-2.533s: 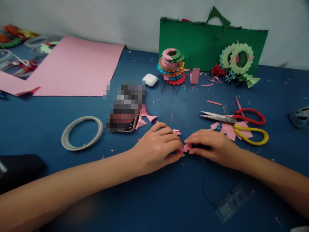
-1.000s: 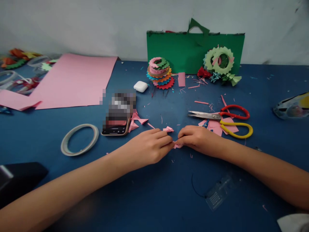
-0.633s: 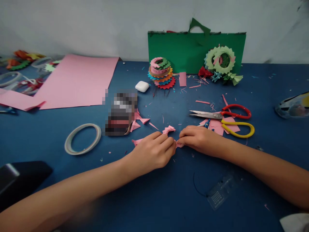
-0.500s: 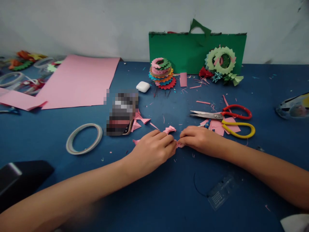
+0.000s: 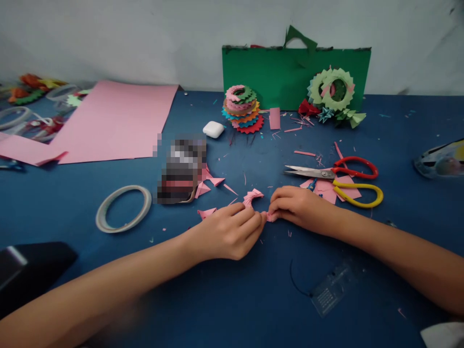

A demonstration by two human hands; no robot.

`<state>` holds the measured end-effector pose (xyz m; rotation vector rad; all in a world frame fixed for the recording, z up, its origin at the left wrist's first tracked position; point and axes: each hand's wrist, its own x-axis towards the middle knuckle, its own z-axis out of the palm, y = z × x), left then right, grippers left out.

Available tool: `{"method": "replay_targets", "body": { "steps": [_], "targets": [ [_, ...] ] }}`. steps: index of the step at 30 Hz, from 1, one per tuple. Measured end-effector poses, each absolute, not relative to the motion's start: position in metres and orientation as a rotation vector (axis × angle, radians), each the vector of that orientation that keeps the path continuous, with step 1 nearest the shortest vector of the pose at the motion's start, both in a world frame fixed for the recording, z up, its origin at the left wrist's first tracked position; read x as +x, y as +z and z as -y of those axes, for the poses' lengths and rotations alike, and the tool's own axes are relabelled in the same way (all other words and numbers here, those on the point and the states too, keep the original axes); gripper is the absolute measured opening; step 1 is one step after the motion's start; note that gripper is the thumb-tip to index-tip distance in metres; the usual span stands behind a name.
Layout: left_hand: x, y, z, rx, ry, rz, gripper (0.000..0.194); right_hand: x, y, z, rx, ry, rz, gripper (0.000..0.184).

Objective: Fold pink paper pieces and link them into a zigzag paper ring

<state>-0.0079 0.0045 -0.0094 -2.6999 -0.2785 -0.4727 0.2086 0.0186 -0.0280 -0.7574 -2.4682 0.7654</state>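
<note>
My left hand [image 5: 234, 232] is closed, its thumb and fingertips pinching a curved chain of folded pink paper [image 5: 251, 195]. Part of that chain curls up behind the fingers, and the rest is hidden under them. Opposite it, the fingertips of my right hand [image 5: 297, 209] are closed on a small folded pink paper piece [image 5: 269, 217]. Whether this piece is joined to the chain cannot be made out. Folded pink paper pieces [image 5: 210, 183] lie beyond my left hand. Just past my right hand rest scissors [image 5: 328, 174] with one red and one yellow handle, over pink paper squares [image 5: 350, 187].
A blurred-out phone [image 5: 181, 171], a tape roll [image 5: 123, 209] and a white earbud case [image 5: 213, 129] lie to the left. Behind them is a large pink sheet [image 5: 116, 123]. A stack of paper rings [image 5: 242, 110] and a green board [image 5: 268, 77] stand at the back.
My left hand has shifted slightly lower, and more of the pink paper chain shows behind its fingers. The right hand has barely moved and keeps its pinch.
</note>
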Motion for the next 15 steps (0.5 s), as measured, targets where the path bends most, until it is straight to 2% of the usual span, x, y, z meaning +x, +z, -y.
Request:
{"method": "replay_targets", "body": {
  "steps": [4, 10, 15],
  "targets": [
    [-0.0082, -0.0131, -0.0048, -2.770, -0.556, 0.389, 0.007, 0.2081, -0.0268, -0.0208, -0.801, 0.844, 2.449, 0.005],
    [-0.0015, -0.0157, -0.0029, -2.965, -0.600, 0.960, 0.010, 0.2070, -0.0276, -0.0236, -0.819, 0.934, 2.422, 0.003],
    [-0.0020, -0.0169, -0.0017, -3.040, -0.625, 0.938, 0.013, 0.2078, -0.0275, -0.0231, -0.834, 0.946, 2.406, 0.001]
  ]
}}
